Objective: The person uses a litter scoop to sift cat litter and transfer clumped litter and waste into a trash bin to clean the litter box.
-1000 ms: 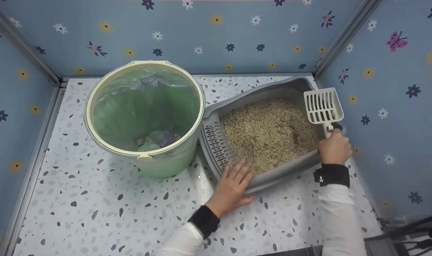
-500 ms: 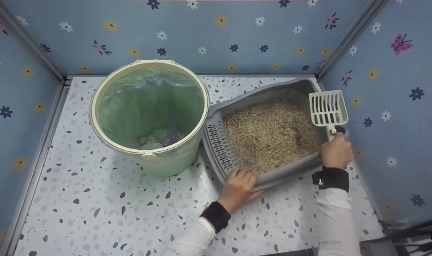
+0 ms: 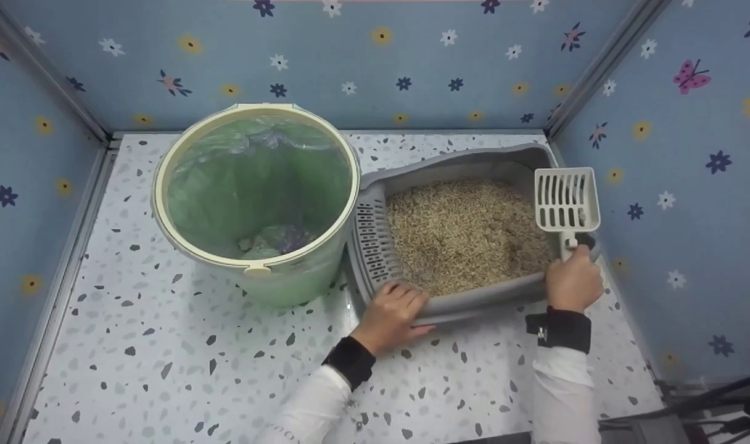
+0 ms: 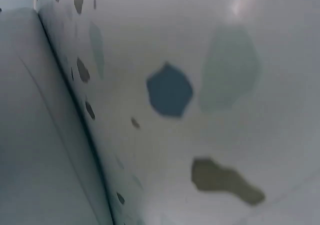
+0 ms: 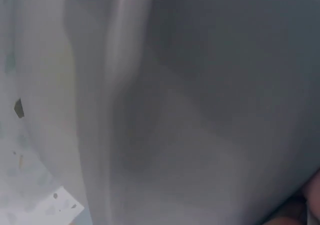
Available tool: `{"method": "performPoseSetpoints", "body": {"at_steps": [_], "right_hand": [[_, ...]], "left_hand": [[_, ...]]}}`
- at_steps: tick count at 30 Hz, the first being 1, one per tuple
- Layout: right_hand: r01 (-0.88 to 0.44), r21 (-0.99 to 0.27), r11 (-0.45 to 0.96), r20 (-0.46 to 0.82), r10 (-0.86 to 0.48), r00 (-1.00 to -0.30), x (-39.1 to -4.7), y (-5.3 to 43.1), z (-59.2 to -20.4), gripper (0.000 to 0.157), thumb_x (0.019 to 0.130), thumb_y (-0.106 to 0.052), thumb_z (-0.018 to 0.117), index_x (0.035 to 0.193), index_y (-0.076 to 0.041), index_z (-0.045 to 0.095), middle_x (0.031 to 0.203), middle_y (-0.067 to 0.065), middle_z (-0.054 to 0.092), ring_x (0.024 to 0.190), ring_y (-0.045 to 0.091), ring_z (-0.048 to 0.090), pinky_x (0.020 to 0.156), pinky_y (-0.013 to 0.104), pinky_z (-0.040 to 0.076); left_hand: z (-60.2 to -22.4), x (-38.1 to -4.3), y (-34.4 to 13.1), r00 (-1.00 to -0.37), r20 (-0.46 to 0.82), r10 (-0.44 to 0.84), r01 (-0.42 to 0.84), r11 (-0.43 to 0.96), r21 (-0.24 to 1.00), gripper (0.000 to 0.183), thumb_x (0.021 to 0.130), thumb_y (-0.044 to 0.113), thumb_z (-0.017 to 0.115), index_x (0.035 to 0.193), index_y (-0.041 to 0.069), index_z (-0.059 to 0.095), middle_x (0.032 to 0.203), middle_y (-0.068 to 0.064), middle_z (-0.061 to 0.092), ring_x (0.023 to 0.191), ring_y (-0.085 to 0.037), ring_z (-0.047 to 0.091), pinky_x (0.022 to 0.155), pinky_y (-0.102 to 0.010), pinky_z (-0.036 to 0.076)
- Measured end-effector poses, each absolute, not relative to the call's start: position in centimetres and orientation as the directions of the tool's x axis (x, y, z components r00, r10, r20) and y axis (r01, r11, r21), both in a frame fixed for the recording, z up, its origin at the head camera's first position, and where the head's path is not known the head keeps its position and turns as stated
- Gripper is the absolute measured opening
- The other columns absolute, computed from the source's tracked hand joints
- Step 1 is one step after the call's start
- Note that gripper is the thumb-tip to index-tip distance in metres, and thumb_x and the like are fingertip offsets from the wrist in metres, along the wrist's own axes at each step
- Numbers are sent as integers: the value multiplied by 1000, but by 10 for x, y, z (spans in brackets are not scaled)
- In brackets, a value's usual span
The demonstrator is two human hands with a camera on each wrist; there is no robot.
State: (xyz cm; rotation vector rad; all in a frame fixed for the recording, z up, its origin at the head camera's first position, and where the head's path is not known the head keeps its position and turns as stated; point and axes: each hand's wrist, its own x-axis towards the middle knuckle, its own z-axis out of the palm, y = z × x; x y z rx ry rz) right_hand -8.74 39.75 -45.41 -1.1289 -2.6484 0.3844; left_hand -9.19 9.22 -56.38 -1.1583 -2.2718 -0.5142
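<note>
A grey litter box [image 3: 486, 292] with tan granular litter [image 3: 467, 237] stands on the speckled surface. My left hand [image 3: 388, 316] grips its rim at the front left corner, fingers over the top and thumb on the outer side. At the box's right end, my right hand [image 3: 574, 280] holds the handle of a pale slotted litter scoop [image 3: 566, 205], whose head points away from me. The hand overlaps the box's rim there. Grey box wall [image 5: 200, 110] fills most of the right wrist view, with blurred fingers [image 5: 315, 195] in the lower right corner.
A green bin [image 3: 295, 287] with a cream rim and clear liner stands directly left of the box; crumpled waste [image 3: 276, 240] lies at its bottom. Flowered blue walls [image 3: 313, 49] enclose the back and both sides. Dark cables [image 3: 714, 394] run at the lower right.
My left hand's spread fingers have closed over the box rim. The box's right end has swung slightly toward me, and my right hand has come nearer with the scoop.
</note>
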Motion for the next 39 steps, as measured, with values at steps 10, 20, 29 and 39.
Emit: {"method": "performPoseSetpoints", "body": {"at_steps": [10,20,29,39], "right_hand": [[643,-368,671,170,729,-663,-74,382,-454,38,86,-10,52,121,3,54,95,33,62,83,52,58,68,61,43],[599,-350,720,167,677,-717,-70,384,-454,34,86,-15,56,115,4,55,90,34,61,79,53,58,61,61,42],[492,-271,827,142,540,-830,-67,392,-443,34,89,-26,54,99,7,55,80,34,59,67,49,58,51,56,39],[319,-270,908,-88,306,-948,-81,406,-414,62,94,-40,53,110,19,51,90,37,58,73,47,58,61,51,43]], "left_hand": [[-562,-105,79,-448,628,636,844,533,62,58,78,66,58,110,18,65,101,5,70,93,-13,65,95,-38,44],[-557,-99,72,-515,544,662,829,547,119,62,81,64,55,122,17,59,115,3,65,109,-15,58,103,-41,37],[-519,-82,1,-212,766,606,886,450,-111,42,88,29,58,123,7,57,130,-12,54,126,-28,45,103,-44,36],[-414,-109,-88,-216,975,-42,619,767,170,30,91,25,50,119,16,58,130,-3,53,128,-23,41,108,-42,24]]}}
